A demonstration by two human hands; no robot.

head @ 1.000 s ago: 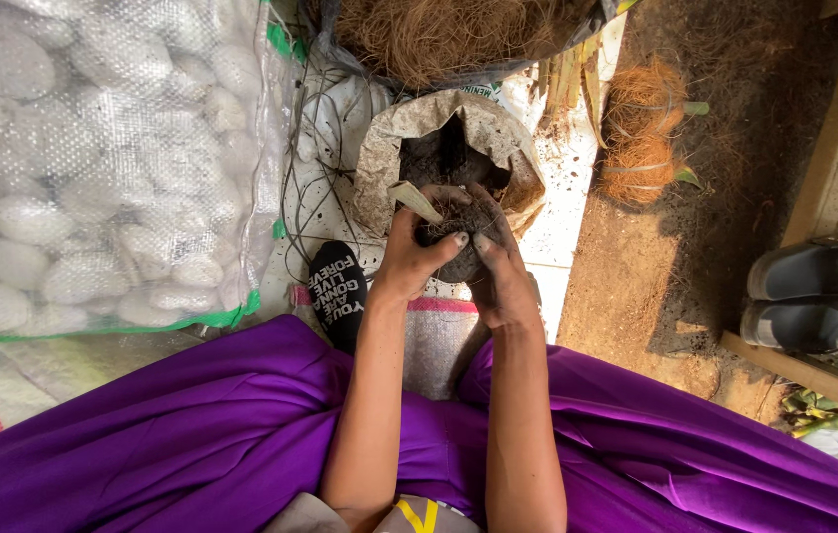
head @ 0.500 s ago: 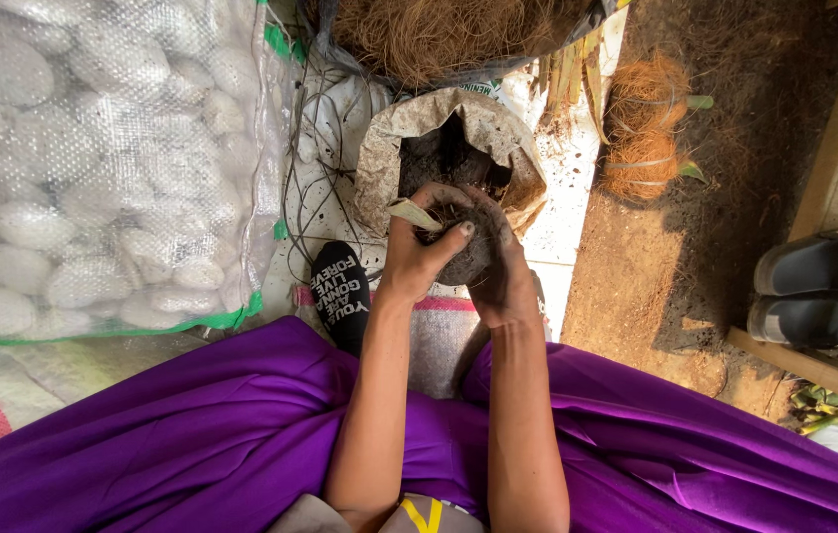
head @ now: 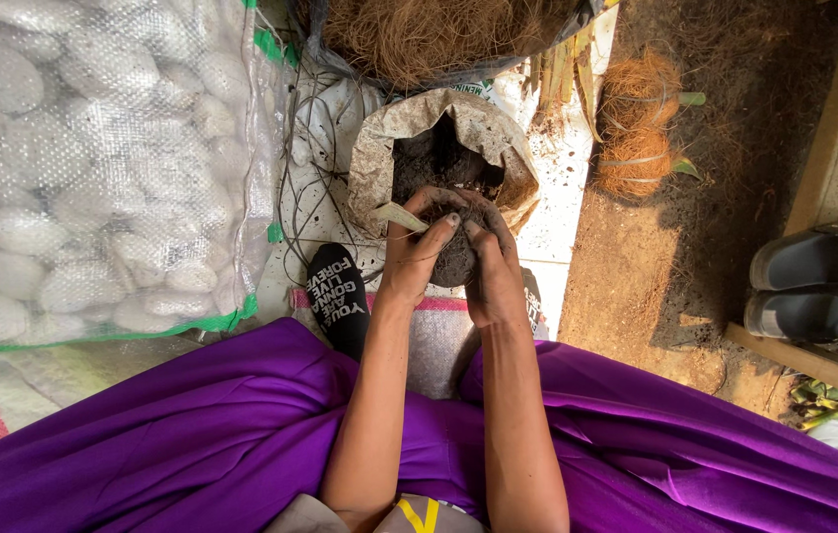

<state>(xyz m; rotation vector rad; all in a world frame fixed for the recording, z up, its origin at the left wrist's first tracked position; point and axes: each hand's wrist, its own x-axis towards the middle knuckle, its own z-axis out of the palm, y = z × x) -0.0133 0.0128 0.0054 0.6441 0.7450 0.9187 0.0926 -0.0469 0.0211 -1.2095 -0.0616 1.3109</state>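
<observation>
Nearest lies purple cloth over the person's lap, both forearms reaching away from it, close together. The left hand and right hand cup a dark soil ball between them, fingers curled tight round it, a pale leaf strip sticking out to the left by the left thumb. The ball is roundish, with no clear long axis. A black sock shows just left of the left wrist. Just beyond the hands stands an open sack of dark soil. Far left is a mesh bag of white stones; farther off, a heap of coir. Right, two fibre balls and grey sandals.
</observation>
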